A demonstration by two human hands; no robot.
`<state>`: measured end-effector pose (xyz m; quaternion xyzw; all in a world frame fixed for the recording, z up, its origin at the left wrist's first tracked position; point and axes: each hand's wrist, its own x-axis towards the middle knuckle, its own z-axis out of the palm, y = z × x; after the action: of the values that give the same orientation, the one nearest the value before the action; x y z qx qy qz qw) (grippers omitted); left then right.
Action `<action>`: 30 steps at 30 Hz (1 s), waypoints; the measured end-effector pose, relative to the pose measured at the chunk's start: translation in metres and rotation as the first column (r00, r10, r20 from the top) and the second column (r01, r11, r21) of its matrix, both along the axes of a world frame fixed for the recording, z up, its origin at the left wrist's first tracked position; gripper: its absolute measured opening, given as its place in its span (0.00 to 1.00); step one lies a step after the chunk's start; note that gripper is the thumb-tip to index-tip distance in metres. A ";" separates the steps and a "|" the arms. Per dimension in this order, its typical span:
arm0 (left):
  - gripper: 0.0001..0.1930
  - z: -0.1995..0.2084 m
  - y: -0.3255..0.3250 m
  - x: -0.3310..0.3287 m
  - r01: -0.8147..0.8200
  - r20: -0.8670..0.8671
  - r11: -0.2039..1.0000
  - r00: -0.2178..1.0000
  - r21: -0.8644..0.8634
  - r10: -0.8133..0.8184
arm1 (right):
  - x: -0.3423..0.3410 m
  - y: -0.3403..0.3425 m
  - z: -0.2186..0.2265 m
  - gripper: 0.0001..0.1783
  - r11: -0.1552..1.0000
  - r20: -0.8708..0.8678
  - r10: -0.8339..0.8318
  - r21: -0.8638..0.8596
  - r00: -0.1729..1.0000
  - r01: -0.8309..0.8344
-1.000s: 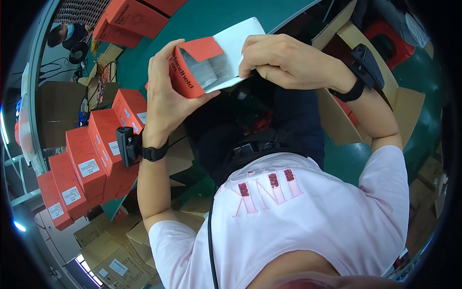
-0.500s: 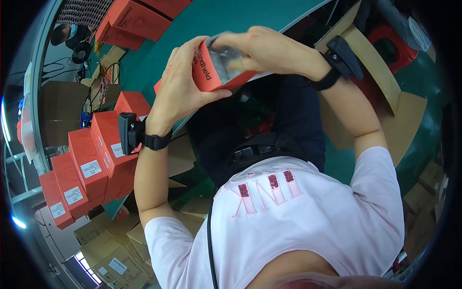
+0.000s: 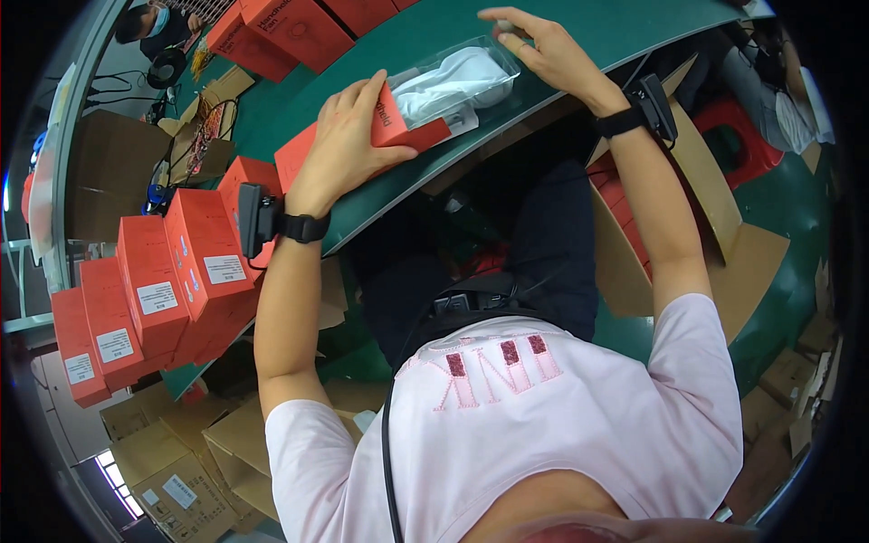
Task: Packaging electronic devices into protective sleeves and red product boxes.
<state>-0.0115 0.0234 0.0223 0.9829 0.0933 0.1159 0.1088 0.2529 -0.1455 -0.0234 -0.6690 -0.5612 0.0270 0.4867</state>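
A red cardboard box (image 3: pixel 412 136) lies on the green table, and my left hand (image 3: pixel 348 136) is closed over its top and near side. From the box's right end a clear plastic tray (image 3: pixel 507 89) sticks out. In the tray rests something in a white wrapping (image 3: pixel 457 80); its shape is hidden. Up and right of the tray, my right hand (image 3: pixel 554 56) is raised with its index finger and thumb apart. A small greyish patch shows between them, too unclear to name. A pale printed piece (image 3: pixel 463 122) shows under the tray.
Several red boxes (image 3: pixel 213 262) stand in a row to my left, with more boxes (image 3: pixel 299 32) at the table's far side. An open carton (image 3: pixel 715 172) stands right of my legs, near a red stool (image 3: pixel 747 145). Another person (image 3: pixel 149 27) is at far left.
The tray with its white-wrapped content has come out of the red box's end. My right hand has moved from the box opening up and right. The box now rests lower on the table.
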 end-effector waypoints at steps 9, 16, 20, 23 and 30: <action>0.49 -0.022 -0.022 0.032 -0.016 0.254 0.987 0.966 -0.160 0.057 | -0.035 0.026 0.015 0.12 0.990 0.425 0.126 -0.110 0.896 -0.087; 0.51 -0.008 -0.025 0.030 -0.058 0.193 0.931 0.972 -0.359 0.135 | -0.068 0.026 0.046 0.11 0.998 0.082 0.055 0.020 0.995 -0.057; 0.47 -0.018 -0.023 0.033 0.004 0.305 0.968 0.950 -0.251 0.075 | -0.106 0.054 0.072 0.09 0.964 0.704 -0.084 0.236 0.705 -0.120; 0.40 -0.014 -0.026 0.048 0.192 0.474 0.702 0.849 -0.686 0.232 | -0.105 0.066 0.086 0.07 0.938 0.782 -0.131 0.297 0.610 -0.179; 0.21 0.006 0.033 0.045 0.753 0.550 0.021 0.461 -0.657 0.696 | -0.101 -0.022 0.127 0.09 0.923 -0.160 -0.200 0.301 0.967 0.240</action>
<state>0.0330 0.0567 0.0283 0.3499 0.0420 0.4980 0.7924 0.1523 -0.1675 0.1041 -0.6375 -0.4475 -0.0767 0.6225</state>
